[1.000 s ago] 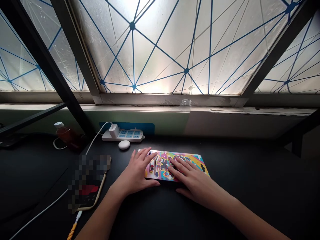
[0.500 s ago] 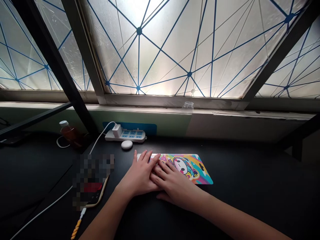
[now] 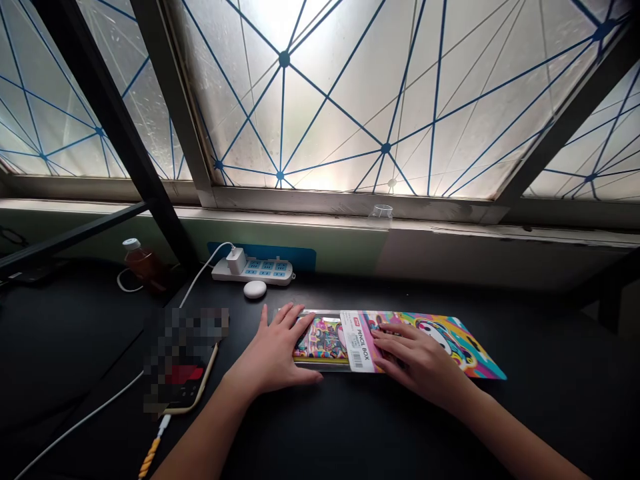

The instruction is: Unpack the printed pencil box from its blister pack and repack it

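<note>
So, how far off is it?

Left hand (image 3: 273,353), fingers spread, sits against the clear pencil box (image 3: 320,340), lower middle of the frame on the black desk (image 3: 550,400); right hand (image 3: 417,357), fingers loosely together, lies flat on the printed sleeve (image 3: 450,337), about half off, the rest still covering the box.

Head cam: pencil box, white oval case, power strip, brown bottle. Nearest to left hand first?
1. Pencil box: touching left hand, at its right.
2. White oval case: ahead of the hand.
3. Power strip: just beyond the case.
4. Brown bottle: far left.
</note>
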Demonstrator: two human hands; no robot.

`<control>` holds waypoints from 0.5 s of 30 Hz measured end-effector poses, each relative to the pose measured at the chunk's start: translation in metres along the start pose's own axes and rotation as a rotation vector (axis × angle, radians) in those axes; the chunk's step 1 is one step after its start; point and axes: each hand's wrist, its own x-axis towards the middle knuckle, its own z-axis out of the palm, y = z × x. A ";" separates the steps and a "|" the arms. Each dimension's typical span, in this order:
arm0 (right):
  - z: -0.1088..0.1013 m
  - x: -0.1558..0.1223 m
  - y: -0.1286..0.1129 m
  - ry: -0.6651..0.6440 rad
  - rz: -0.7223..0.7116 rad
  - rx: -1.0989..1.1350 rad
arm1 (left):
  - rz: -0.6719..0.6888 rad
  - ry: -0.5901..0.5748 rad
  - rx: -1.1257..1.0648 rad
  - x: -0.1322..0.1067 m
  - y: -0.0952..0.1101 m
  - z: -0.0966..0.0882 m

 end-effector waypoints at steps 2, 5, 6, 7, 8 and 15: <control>-0.002 0.003 -0.002 -0.032 0.031 -0.007 | 0.001 -0.005 0.017 -0.001 0.000 0.000; 0.003 0.013 -0.015 -0.122 0.042 -0.023 | -0.010 0.007 0.048 0.001 0.006 0.000; 0.007 0.015 -0.020 -0.146 0.031 -0.036 | -0.009 0.013 0.056 0.002 0.010 0.001; 0.011 0.017 -0.024 -0.167 0.016 -0.048 | -0.001 0.016 0.057 0.004 0.016 0.003; 0.015 0.017 -0.027 -0.183 0.002 -0.059 | 0.016 0.013 0.053 0.007 0.022 0.005; 0.030 0.011 -0.027 -0.202 0.018 -0.068 | 0.022 -0.083 0.076 0.039 0.040 0.014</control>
